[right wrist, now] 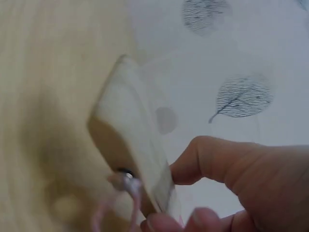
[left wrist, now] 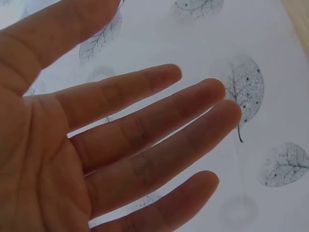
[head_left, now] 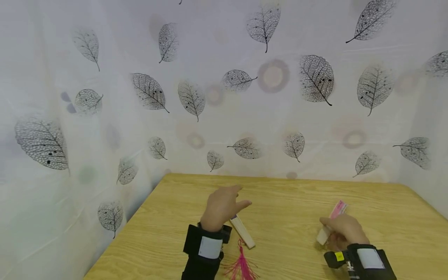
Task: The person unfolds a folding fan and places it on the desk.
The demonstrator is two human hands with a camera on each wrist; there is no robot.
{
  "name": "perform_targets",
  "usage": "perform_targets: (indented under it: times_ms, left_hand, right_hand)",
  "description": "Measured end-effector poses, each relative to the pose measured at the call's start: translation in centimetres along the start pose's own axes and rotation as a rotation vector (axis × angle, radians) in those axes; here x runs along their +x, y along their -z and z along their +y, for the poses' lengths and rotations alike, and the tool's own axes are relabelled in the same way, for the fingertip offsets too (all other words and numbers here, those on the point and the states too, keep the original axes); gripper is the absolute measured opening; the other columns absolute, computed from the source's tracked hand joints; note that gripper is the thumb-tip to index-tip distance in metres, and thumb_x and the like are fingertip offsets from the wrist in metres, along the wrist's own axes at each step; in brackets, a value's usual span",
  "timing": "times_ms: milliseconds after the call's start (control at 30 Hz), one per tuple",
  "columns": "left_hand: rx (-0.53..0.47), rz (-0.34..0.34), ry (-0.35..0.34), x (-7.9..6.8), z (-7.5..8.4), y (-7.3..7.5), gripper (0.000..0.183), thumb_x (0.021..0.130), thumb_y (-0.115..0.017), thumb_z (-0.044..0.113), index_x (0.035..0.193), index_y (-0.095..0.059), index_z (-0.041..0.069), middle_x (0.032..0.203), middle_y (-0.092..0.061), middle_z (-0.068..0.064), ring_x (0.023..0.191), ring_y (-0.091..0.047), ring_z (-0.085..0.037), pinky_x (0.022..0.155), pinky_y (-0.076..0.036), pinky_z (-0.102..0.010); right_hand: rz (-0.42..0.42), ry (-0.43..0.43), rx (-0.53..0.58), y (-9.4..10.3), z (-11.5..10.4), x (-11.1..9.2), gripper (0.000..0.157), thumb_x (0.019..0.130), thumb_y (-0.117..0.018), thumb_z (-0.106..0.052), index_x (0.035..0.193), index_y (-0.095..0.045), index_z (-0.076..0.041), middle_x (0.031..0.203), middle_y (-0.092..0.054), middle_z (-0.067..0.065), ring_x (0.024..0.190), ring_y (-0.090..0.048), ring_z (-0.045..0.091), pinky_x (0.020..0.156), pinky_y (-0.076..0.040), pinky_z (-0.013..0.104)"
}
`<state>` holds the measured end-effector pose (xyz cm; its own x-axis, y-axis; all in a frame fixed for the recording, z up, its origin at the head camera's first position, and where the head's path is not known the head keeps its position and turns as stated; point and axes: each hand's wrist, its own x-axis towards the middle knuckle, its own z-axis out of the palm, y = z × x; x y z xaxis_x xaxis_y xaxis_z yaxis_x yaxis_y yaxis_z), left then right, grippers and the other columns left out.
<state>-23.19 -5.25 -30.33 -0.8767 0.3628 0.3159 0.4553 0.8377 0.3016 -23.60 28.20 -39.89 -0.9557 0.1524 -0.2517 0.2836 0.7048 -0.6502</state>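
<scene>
My right hand [head_left: 346,229] holds a folded hand fan [head_left: 338,210] over the right part of the wooden table [head_left: 287,217]. Its pink end points away from me and its pale wooden end sits nearer. In the right wrist view, thumb and fingers pinch the wooden guard [right wrist: 128,111], and a pink cord loop [right wrist: 116,205] hangs at the rivet. My left hand [head_left: 218,208] is raised with fingers extended and spread, holding nothing. Beside and partly behind it lies a second closed fan [head_left: 244,233], its far end hidden by the hand. A pink tassel [head_left: 241,264] hangs off its near end.
A pale curtain [head_left: 217,50] printed with dark leaf skeletons stands behind the table and along its left side. The table's left edge [head_left: 129,221] slants toward me. Black straps with cameras sit on both wrists.
</scene>
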Motion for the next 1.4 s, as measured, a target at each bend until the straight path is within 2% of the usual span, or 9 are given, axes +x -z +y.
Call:
perform_targets:
  times_ms: [200,367,500,633,800,900,1033,1200,1400]
  left_hand:
    - [-0.080,0.030,-0.040,0.5,0.9,-0.9,0.046,0.085,-0.053,0.042,0.114,-0.060,0.007,0.095,-0.069,-0.007,0.077,-0.061,-0.015,0.057,-0.050,-0.025]
    - [-0.290,0.003,-0.126,0.8,2.0,-1.5,0.044,0.087,-0.046,0.045,0.108,-0.065,0.011,0.098,-0.068,-0.005,0.081,-0.059,-0.008,0.066,-0.051,-0.024]
    - [-0.501,-0.046,-0.171,1.0,2.9,-1.7,0.043,0.088,-0.044,0.047,0.100,-0.068,0.014,0.089,-0.068,0.000,0.076,-0.057,-0.002,0.069,-0.050,-0.023]
    - [-0.656,-0.083,-0.162,0.8,3.7,-1.8,0.041,0.087,-0.046,0.046,0.096,-0.070,0.013,0.083,-0.069,0.000,0.072,-0.057,0.000,0.070,-0.050,-0.023]
    - [-0.690,-0.071,-0.133,0.7,4.1,-2.0,0.033,0.085,-0.054,0.040,0.084,-0.071,0.012,0.074,-0.068,0.000,0.063,-0.054,-0.001,0.056,-0.043,-0.018]
    - [-0.711,-0.056,-0.112,0.8,4.1,-2.0,0.028,0.083,-0.057,0.035,0.082,-0.070,0.010,0.073,-0.067,-0.003,0.061,-0.054,-0.003,0.052,-0.042,-0.018]
    - [-0.870,-0.058,-0.067,1.2,3.7,-2.2,0.024,0.082,-0.060,0.024,0.095,-0.067,0.005,0.087,-0.068,-0.011,0.070,-0.060,-0.007,0.063,-0.052,-0.022]
    - [-1.078,-0.094,-0.059,1.4,3.2,-2.3,0.027,0.083,-0.059,0.019,0.104,-0.063,0.002,0.101,-0.062,-0.015,0.083,-0.061,-0.015,0.075,-0.054,-0.030]
    - [-1.104,-0.113,-0.053,1.4,3.0,-2.2,0.026,0.082,-0.061,0.021,0.103,-0.064,0.005,0.101,-0.062,-0.012,0.093,-0.057,-0.015,0.080,-0.052,-0.032]
  right_hand:
    - [0.047,0.146,0.100,2.1,-3.8,-2.5,0.048,0.087,-0.046,-0.039,0.065,-0.062,0.002,0.051,-0.057,0.000,0.049,-0.054,0.012,0.047,-0.048,0.022]
    - [0.134,0.318,0.119,2.6,-8.7,-6.5,0.047,0.087,-0.048,-0.044,0.075,-0.062,-0.002,0.059,-0.060,0.002,0.056,-0.058,0.017,0.054,-0.052,0.028]
    - [0.221,0.414,0.025,1.1,-11.8,-9.3,0.040,0.085,-0.050,-0.046,0.074,-0.062,-0.009,0.062,-0.061,-0.001,0.054,-0.056,0.013,0.052,-0.048,0.030]
    - [0.329,0.548,-0.108,-1.3,-13.4,-10.5,0.027,0.083,-0.056,-0.034,0.066,-0.056,-0.013,0.056,-0.053,-0.005,0.047,-0.046,0.007,0.045,-0.039,0.026]
    - [0.514,0.688,-0.273,-3.8,-14.0,-10.7,0.027,0.078,-0.060,-0.028,0.059,-0.046,-0.015,0.047,-0.037,-0.007,0.041,-0.029,0.006,0.037,-0.028,0.022]
    - [0.569,0.724,-0.291,-4.2,-14.0,-10.5,0.027,0.077,-0.061,-0.029,0.061,-0.046,-0.014,0.046,-0.037,-0.007,0.039,-0.028,0.006,0.034,-0.027,0.022]
    - [0.463,0.714,-0.138,-3.8,-13.9,-10.0,0.021,0.080,-0.061,-0.032,0.078,-0.058,-0.011,0.059,-0.057,-0.005,0.050,-0.047,0.004,0.043,-0.043,0.024]
    - [0.293,0.628,0.113,-2.7,-13.9,-9.8,0.035,0.079,-0.061,-0.038,0.098,-0.062,-0.009,0.083,-0.069,0.004,0.070,-0.061,0.008,0.061,-0.054,0.032]
    - [0.280,0.581,0.177,-2.7,-13.9,-9.8,0.033,0.077,-0.065,-0.032,0.099,-0.062,-0.007,0.086,-0.069,0.007,0.071,-0.062,0.010,0.061,-0.055,0.032]
